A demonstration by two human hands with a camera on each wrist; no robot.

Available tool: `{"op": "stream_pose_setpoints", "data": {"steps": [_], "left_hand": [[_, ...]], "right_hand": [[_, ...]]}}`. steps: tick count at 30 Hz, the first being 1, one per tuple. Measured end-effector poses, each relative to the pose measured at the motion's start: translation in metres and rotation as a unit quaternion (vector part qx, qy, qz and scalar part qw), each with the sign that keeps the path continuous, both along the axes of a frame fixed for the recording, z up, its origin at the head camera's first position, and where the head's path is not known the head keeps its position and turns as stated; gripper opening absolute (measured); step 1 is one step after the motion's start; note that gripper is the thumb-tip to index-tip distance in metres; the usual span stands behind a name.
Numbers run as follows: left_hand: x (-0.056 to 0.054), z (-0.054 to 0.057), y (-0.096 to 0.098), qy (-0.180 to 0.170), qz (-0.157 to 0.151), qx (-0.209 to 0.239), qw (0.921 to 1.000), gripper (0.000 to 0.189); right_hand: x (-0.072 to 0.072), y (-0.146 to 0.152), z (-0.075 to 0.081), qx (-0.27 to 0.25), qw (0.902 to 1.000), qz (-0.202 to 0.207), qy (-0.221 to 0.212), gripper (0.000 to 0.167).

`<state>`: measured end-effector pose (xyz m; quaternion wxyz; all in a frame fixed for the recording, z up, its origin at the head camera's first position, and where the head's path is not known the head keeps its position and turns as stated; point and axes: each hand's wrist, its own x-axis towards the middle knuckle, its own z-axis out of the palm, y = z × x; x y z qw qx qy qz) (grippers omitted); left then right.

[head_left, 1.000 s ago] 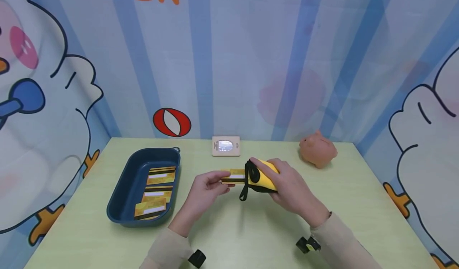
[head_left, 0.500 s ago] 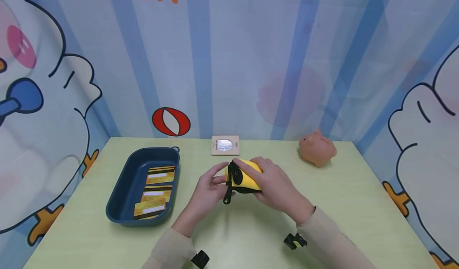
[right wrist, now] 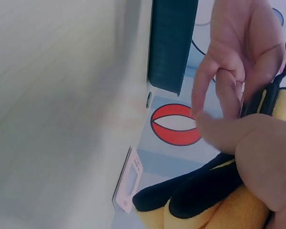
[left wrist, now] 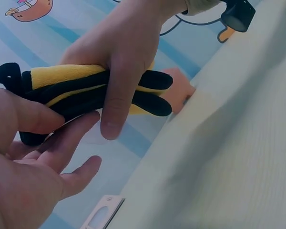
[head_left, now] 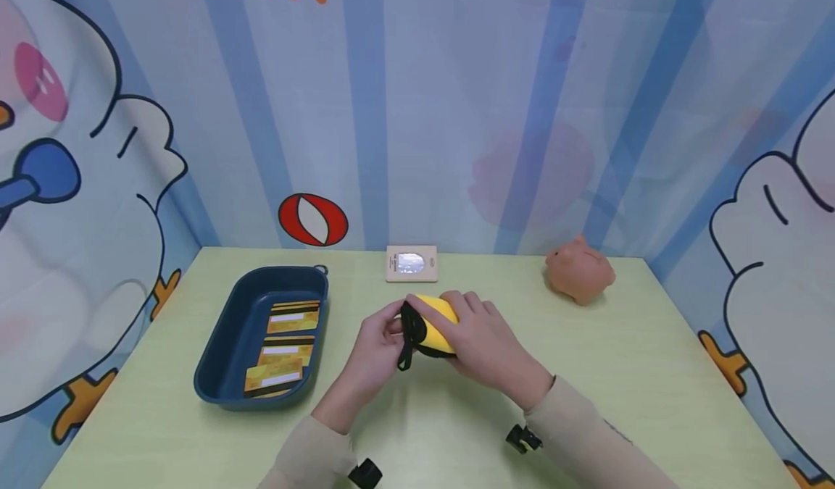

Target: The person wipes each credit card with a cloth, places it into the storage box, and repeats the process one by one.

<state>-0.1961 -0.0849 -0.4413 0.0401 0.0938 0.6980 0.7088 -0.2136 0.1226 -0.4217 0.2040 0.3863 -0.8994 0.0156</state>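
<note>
A yellow and black plush pouch with a black cord loop is held above the middle of the table. My right hand grips its body, thumb on one side and fingers on the other. At its left end, my left hand pinches the pouch between thumb and fingers. In the left wrist view, the pouch's black edges meet the left thumb, and the other left fingers spread below. A thin pale edge shows between left thumb and fingers; the gold card itself is hidden.
A dark blue tray on the left holds several gold cards. At the back stand a small pale box with a window and, farther right, a pink piggy bank. A printed curtain hangs behind the table.
My right hand has moved left with the pouch toward my left hand. The gold card that stuck out of the pouch has gone out of sight, and my left fingers now meet the pouch's end.
</note>
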Motion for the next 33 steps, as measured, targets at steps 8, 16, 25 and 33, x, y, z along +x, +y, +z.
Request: {"op": "stream_pose_setpoints", "data": {"steps": [8,16,25,33], "left_hand": [[0.003,0.004,-0.003,-0.035,0.014,0.024,0.999,0.059],[0.012,0.015,-0.013,-0.045,0.025,0.049,0.9975,0.052],[0.016,0.03,-0.033,-0.051,0.044,0.017,0.9976,0.055],[0.018,0.05,-0.077,-0.025,0.11,-0.071,0.9911,0.046]], "right_hand": [[0.001,0.003,0.0,0.006,0.9998,-0.008,0.016,0.102],[0.004,0.015,-0.002,0.015,0.9986,-0.043,-0.027,0.11],[0.002,0.036,-0.007,0.001,0.9983,-0.053,-0.024,0.106],[0.0,0.065,-0.009,-0.041,0.9962,-0.055,-0.054,0.111]]}}
